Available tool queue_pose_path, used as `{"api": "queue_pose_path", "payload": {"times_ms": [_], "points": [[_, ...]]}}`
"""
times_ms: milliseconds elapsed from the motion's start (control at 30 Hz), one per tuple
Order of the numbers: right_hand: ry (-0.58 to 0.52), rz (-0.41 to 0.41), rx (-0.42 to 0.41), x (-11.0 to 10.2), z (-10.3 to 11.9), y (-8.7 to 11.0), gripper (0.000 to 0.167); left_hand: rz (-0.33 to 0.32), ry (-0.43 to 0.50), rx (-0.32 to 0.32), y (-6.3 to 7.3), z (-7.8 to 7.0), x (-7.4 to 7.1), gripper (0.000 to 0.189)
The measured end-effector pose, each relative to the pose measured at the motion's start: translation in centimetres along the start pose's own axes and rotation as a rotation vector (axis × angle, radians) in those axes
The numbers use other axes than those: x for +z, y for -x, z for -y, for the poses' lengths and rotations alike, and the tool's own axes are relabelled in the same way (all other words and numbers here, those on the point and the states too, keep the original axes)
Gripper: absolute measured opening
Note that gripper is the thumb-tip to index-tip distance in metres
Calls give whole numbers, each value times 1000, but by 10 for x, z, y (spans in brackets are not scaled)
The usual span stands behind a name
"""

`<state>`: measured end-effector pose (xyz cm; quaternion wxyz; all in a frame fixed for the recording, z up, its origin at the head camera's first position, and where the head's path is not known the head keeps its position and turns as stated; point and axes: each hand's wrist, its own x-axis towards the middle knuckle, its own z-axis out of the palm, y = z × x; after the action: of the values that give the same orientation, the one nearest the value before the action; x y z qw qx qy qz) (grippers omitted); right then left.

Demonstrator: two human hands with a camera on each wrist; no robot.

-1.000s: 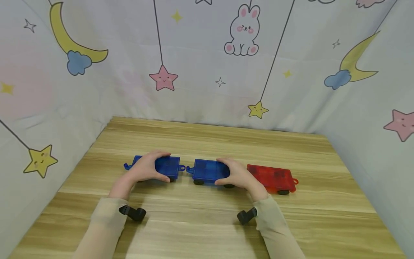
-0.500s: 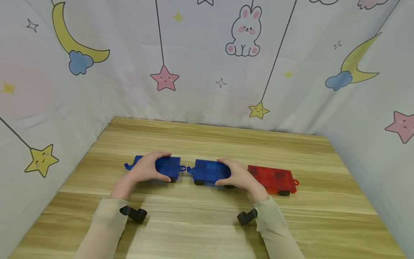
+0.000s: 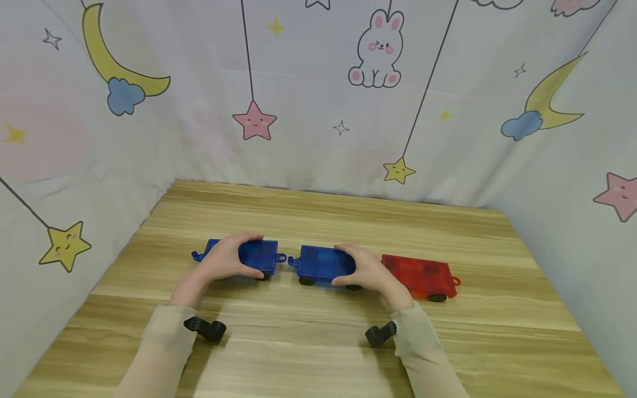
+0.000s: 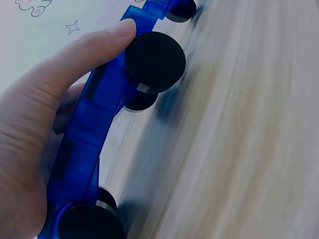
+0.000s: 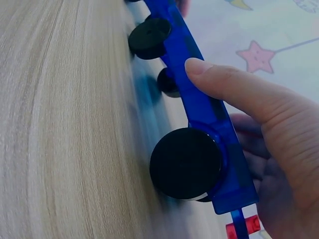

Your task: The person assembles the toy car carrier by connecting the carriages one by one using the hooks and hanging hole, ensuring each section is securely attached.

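Both gripping, at the desk (image 3: 308,348)
Left hand (image 3: 225,258): left blue wagon (image 3: 262,255) pinched between thumb and fingers; right hand (image 3: 367,269): right blue wagon (image 3: 319,262) likewise (red wagon (image 3: 423,272) near that wrist).

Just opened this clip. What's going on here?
A person's left hand holds one blue toy wagon and their right hand holds another blue wagon, lined up end to end over a wood-grain tabletop. The first one's ring faces the second one's hook; whether they are joined isn't clear. A red wagon stands to the right, not held by either hand.
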<state>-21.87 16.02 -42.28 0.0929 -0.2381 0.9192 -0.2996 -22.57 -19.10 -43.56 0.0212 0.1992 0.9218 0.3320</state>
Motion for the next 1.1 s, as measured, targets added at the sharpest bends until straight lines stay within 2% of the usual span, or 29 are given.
{"api": "queue_pose_path", "payload": {"times_ms": [867, 1100], "points": [[-4, 6, 6, 2, -1, -2, 83, -1, 43, 2, 2, -3, 1, 89], [10, -8, -21, 2, 0, -2, 84, 1, 43, -3, 1, -4, 1, 89]]}}
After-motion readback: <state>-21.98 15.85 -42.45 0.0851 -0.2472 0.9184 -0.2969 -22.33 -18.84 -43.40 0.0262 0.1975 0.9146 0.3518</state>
